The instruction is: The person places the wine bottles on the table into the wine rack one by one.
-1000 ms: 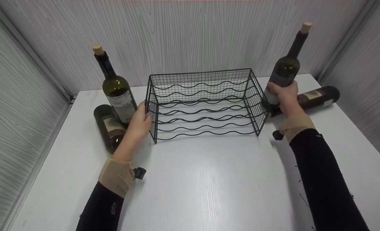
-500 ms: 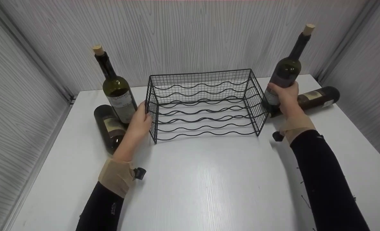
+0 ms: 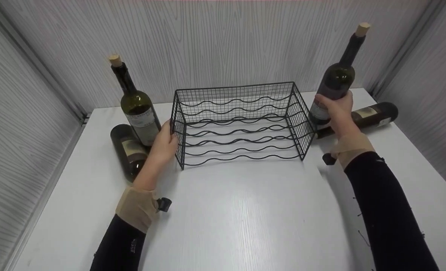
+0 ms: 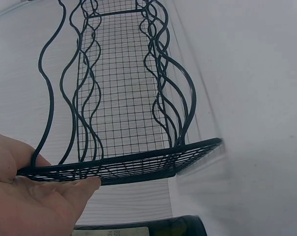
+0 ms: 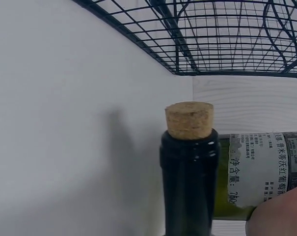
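Observation:
My left hand (image 3: 162,146) grips the left side panel of a black wire wine rack (image 3: 234,101); in the left wrist view, the thumb and fingers (image 4: 84,189) pinch the mesh. A corked wine bottle (image 3: 142,118) stands behind that hand, and another wine bottle (image 3: 127,152) lies beside it. To the right of the rack, my right hand (image 3: 339,111) grips a dark corked wine bottle (image 3: 336,77) round its body, neck up and tilted slightly right. Behind the right hand lies one more wine bottle (image 3: 373,114), its neck towards the rack. A cork (image 5: 189,120) fills the foreground of the right wrist view.
The rack stands on a white table (image 3: 242,210), near the back wall (image 3: 230,41). Its wavy wires run from side to side, with no bottle on them. Grained panels rise on the left (image 3: 27,113) and right (image 3: 430,75).
My right hand has shifted slightly right and up with its bottle, uncovering a little more of the lying bottle's neck. The left hand and the rack have hardly moved.

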{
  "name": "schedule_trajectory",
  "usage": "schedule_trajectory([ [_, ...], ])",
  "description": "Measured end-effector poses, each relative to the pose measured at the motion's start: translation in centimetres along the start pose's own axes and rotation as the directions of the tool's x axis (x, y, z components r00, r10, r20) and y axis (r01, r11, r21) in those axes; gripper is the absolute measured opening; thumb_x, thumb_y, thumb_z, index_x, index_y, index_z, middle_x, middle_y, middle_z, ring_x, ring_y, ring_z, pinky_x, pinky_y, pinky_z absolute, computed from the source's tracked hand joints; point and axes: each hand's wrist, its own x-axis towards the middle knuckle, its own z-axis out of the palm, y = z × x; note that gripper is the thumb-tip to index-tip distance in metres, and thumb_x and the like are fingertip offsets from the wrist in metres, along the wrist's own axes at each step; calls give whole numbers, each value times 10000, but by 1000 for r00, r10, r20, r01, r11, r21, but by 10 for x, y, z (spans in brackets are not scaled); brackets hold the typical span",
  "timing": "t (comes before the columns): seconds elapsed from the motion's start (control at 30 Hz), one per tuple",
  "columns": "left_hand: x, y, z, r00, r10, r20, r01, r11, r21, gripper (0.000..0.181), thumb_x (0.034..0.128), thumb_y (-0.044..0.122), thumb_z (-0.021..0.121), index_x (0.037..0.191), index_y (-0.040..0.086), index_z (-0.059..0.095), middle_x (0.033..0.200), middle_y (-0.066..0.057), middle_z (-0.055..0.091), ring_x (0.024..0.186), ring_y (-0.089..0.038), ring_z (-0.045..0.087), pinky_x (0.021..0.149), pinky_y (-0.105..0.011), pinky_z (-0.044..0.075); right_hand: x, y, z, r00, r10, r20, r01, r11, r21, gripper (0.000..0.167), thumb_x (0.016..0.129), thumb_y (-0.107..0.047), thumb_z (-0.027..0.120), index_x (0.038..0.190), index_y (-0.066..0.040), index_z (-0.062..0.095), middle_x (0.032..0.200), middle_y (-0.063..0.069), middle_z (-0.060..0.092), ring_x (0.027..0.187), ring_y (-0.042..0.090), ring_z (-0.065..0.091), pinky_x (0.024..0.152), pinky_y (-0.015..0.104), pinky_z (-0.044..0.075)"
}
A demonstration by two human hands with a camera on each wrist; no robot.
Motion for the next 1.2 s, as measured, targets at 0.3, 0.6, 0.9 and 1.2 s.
schedule_trajectory([
  [0.3,-2,0,0,1000,-21,4,21,1000,6,607,1061,-17,323,1646,-88,175,1689,-324,297,1605,-437,276,1366,-504,199,-5,-14,-6,996,-87,22,89,992,-95,1000,893,-270,838,1666,-189,207,1726,13,325,1568,162,337,1335,319,258],
  [0.6,-1,0,0,1000,-19,3,19,1000,14,604,1058,-17,316,1645,-80,188,1682,-327,309,1601,-441,286,1364,-511,206,-14,-30,-9,986,-164,-24,161,983,-84,931,841,-242,871,1598,-165,336,1619,-11,456,1475,144,406,1306,288,275],
  [0.9,0,0,0,1000,-10,-2,10,1000,0,597,1061,-27,322,1640,-90,194,1680,-332,308,1599,-444,288,1363,-509,210,-24,-37,-8,952,-305,-10,303,948,-93,920,814,-183,883,1580,-160,374,1560,-17,499,1440,126,428,1294,280,259],
  [1.2,0,-1,0,1000,-12,-2,12,1000,-13,601,1058,-26,325,1642,-84,197,1680,-325,315,1597,-439,296,1362,-508,217,-34,-45,-9,947,-323,8,319,931,-180,963,829,-238,885,1599,-141,316,1647,47,430,1531,175,381,1326,310,214],
])
